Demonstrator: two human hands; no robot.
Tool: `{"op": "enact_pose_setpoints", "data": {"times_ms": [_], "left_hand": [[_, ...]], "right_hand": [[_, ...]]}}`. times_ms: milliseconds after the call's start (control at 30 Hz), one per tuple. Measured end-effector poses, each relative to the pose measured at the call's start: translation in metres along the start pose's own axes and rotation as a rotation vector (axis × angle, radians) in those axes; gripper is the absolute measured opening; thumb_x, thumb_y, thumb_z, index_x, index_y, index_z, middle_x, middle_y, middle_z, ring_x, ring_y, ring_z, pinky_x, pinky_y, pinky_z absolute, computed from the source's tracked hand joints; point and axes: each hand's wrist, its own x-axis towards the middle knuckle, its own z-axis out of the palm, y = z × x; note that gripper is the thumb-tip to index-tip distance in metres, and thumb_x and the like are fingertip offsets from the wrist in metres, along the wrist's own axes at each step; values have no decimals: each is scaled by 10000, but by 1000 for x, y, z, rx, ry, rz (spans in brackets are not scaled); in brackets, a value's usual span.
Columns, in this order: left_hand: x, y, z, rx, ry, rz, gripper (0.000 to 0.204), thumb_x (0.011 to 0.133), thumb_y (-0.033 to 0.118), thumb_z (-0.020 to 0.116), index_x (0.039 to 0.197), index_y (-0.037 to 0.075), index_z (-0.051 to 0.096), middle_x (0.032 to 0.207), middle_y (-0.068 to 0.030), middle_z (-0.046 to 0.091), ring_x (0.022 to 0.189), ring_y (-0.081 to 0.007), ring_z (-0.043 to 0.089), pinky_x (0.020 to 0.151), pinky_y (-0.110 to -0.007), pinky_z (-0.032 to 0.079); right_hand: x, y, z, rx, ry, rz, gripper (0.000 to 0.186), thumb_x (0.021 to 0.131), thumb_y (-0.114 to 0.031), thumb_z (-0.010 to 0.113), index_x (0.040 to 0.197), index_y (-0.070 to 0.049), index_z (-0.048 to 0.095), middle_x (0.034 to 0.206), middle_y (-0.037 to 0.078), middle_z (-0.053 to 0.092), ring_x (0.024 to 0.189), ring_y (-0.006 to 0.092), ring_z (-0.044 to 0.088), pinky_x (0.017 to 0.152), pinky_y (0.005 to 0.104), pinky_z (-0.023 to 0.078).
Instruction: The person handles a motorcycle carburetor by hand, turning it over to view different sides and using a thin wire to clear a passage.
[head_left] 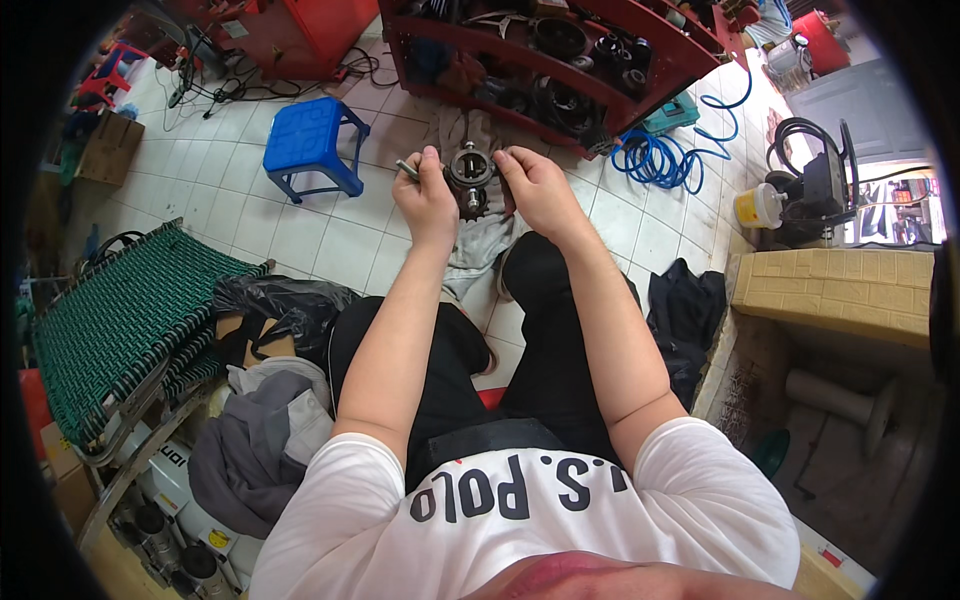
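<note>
Out in front of my knees, a dark round metal machine part (470, 170) sits between my two hands. It has a ring-shaped body with an opening in the middle and shiny shaft ends above and below. My left hand (430, 205) is closed, thumb up, around a short metal rod (406, 169) that pokes out on its left, and its fingers are close against the part's left side. My right hand (540, 200) pinches the part's right rim between thumb and fingers. Beneath lies a grey rag (476, 245) on the floor.
A blue plastic stool (305, 137) stands left of my hands. Ahead is a red shelf cart (560, 75) full of parts. To the right, a coiled blue air hose (655, 160) lies on the tiles. A green woven folding bed (140, 315) is at left.
</note>
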Motion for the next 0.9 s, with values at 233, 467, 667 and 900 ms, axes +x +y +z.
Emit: {"op": "enact_pose_setpoints", "data": {"times_ms": [233, 467, 667, 900], "left_hand": [[2, -5, -1, -149, 11, -111, 381, 1066, 219, 603, 713, 121, 500, 687, 71, 491, 623, -38, 433, 567, -250, 341], [9, 0, 4, -412, 67, -368, 322, 1044, 218, 633, 747, 141, 537, 706, 69, 530, 616, -58, 512, 564, -259, 391], [8, -3, -2, -321, 138, -370, 325, 1039, 206, 642, 739, 123, 547, 722, 59, 554, 630, -56, 507, 574, -264, 395], [8, -6, -3, -159, 78, -265, 368, 1043, 201, 645, 703, 94, 553, 708, 61, 541, 625, -46, 455, 560, -268, 357]], "right_hand": [[-6, -9, 8, -245, 141, -208, 274, 1065, -232, 608, 925, 2, 627, 714, 206, 629, 682, 406, 615, 642, 455, 476], [-6, -14, 15, -408, 220, -472, 228, 1038, -222, 648, 938, -21, 612, 790, 212, 662, 794, 449, 648, 696, 506, 494], [-6, -15, 18, -343, 214, -222, 392, 1079, -340, 583, 929, 20, 629, 794, 218, 666, 753, 448, 615, 695, 483, 488], [3, 8, 17, -111, 152, 48, 495, 1106, -396, 525, 924, 49, 639, 807, 267, 653, 738, 465, 581, 698, 469, 480]]}}
